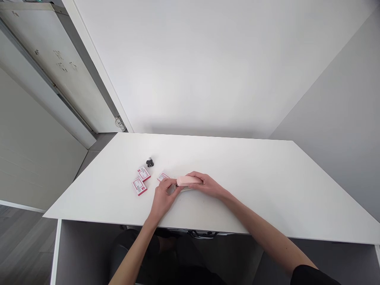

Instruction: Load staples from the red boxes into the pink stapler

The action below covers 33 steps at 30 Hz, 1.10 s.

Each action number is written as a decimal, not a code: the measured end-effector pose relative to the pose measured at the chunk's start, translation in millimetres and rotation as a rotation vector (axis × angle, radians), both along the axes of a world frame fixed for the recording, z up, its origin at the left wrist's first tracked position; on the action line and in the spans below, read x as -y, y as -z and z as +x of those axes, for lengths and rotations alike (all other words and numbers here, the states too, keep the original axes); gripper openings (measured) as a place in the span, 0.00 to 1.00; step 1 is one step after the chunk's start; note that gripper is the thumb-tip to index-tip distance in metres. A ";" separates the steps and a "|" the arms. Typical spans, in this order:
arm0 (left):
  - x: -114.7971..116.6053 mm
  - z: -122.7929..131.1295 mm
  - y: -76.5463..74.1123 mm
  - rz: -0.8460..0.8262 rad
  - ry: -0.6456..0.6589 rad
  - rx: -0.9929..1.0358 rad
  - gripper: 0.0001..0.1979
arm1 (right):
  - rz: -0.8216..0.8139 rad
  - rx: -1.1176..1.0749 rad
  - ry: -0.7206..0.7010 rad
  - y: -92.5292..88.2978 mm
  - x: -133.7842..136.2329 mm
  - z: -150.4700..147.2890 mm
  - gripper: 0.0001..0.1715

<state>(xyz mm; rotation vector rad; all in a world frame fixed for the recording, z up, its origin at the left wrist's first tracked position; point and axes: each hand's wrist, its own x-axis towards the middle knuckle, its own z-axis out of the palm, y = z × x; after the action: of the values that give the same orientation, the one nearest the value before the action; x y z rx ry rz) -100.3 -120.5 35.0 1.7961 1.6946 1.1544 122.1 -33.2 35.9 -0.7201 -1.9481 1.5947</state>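
A pink stapler (187, 181) with a pale base is held just over the white table, near its front edge. My right hand (209, 185) wraps round its right end, thumb in front and fingers over the back. At its left end, my left hand (164, 194) closes thumb and forefinger on the tip; whether something small is between them I cannot make out. Just behind my left hand lies a small pink-and-white box (163, 176), partly covered by the fingers.
Two more pink-and-white boxes, one nearer (139, 185) and one farther (144, 173), lie touching at the left. Behind them sits a small black clip-like object (150, 162). A white wall (202, 71) rises along the back edge of the table (267, 190).
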 end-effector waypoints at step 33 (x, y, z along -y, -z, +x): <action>-2.8 2.6 2.8 0.046 0.080 -0.104 0.08 | 0.025 0.001 0.027 -3.3 -0.2 0.9 0.22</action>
<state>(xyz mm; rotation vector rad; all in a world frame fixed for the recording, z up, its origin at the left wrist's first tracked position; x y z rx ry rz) -97.7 -117.7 32.1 1.9646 1.6496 1.0916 123.0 -32.9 39.2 -0.7339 -1.9478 1.5511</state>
